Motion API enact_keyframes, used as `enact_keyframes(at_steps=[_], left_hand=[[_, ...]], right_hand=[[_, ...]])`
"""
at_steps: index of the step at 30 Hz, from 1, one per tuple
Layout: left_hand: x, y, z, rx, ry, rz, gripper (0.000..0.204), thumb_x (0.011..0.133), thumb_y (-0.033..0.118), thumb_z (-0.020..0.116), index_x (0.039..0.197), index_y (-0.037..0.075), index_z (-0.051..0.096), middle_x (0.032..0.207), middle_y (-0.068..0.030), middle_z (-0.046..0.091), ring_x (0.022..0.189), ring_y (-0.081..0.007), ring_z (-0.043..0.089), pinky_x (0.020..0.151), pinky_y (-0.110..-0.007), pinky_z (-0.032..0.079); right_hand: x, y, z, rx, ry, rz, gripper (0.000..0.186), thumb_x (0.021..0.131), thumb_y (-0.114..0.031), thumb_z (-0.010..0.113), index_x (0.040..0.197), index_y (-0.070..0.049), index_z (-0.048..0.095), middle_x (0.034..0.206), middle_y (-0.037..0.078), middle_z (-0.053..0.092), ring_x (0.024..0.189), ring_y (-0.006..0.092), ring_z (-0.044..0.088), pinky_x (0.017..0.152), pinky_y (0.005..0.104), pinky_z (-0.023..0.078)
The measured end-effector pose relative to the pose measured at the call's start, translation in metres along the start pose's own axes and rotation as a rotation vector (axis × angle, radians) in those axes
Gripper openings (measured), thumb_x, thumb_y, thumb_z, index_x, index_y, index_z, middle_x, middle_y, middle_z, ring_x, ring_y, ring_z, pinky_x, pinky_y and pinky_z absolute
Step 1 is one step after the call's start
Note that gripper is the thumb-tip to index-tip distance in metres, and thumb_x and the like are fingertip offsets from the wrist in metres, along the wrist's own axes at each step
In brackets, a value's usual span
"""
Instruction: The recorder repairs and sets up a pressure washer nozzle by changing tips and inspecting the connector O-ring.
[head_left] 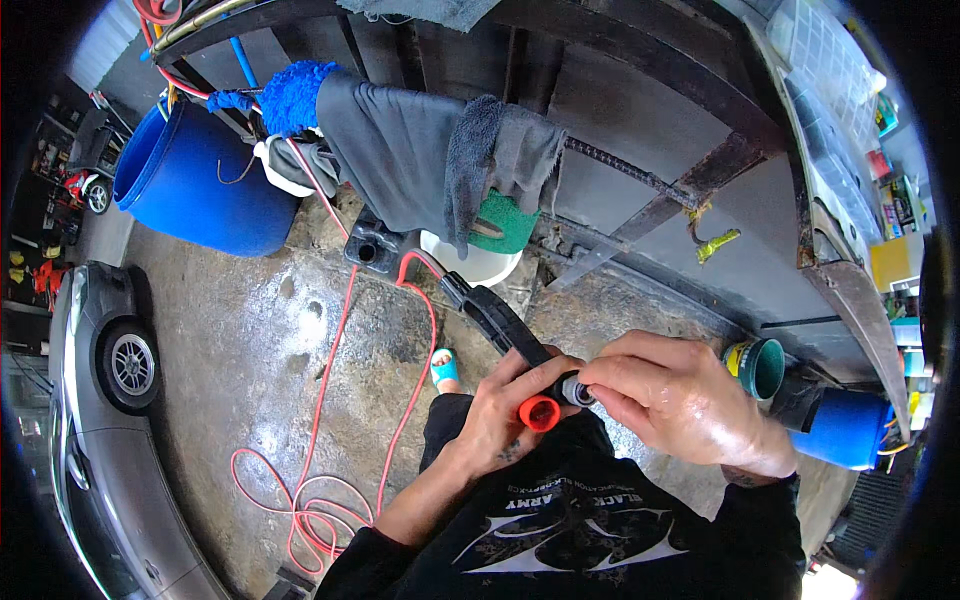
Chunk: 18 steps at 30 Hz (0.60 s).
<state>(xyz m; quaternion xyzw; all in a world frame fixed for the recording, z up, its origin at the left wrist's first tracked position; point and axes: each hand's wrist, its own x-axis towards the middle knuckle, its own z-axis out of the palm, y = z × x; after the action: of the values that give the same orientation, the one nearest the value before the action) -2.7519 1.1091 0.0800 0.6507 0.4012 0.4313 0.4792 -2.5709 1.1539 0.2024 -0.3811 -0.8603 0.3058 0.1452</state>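
Observation:
My left hand (pixel 500 410) is wrapped round the body of a black spray gun (pixel 503 322) in front of my chest. The gun's handle points up and away to the left, with a red hose (pixel 420 262) joined to its end. A red cup-shaped nozzle (pixel 540 412) shows below my left fingers. Beside it sits a ribbed metal collar (pixel 577 390), pinched by the fingertips of my right hand (pixel 675 395). The skin of my right hand looks wet and shiny. My fingers hide part of the gun's head.
Red hose loops (pixel 325 515) lie on the wet concrete floor. A grey car (pixel 110 440) stands at the left. A blue barrel (pixel 205 180), grey cloths (pixel 400 150) on a bar and a white bucket (pixel 475 262) are ahead. A green bucket (pixel 765 368) and blue container (pixel 840 428) stand right.

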Motion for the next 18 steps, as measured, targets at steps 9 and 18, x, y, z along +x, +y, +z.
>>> enact_keyframes(at_steps=[9, 18], left_hand=[[-0.003, -0.006, 0.001, -0.004, -0.001, 0.046, 0.05, 0.07, 0.002, 0.073, 0.117, 0.006, 0.059, 0.109, -0.0155, 0.059, 0.099, -0.0339, 0.058, 0.085, -0.038, 0.048], [-0.008, -0.005, -0.002, 0.015, -0.001, 0.049, 0.051, 0.069, 0.002, 0.074, 0.118, 0.007, 0.059, 0.109, -0.0166, 0.059, 0.098, -0.0339, 0.059, 0.084, -0.038, 0.048]], right_hand=[[-0.008, -0.002, 0.005, -0.02, 0.022, -0.044, 0.023, 0.073, -0.003, 0.073, 0.094, -0.006, 0.066, 0.091, 0.008, 0.062, 0.074, 0.0247, 0.065, 0.061, 0.0318, 0.054], [-0.014, -0.002, 0.008, 0.075, -0.058, -0.099, 0.023, 0.078, 0.0, 0.064, 0.101, 0.001, 0.06, 0.092, 0.011, 0.055, 0.08, 0.0254, 0.061, 0.067, 0.0353, 0.051]])
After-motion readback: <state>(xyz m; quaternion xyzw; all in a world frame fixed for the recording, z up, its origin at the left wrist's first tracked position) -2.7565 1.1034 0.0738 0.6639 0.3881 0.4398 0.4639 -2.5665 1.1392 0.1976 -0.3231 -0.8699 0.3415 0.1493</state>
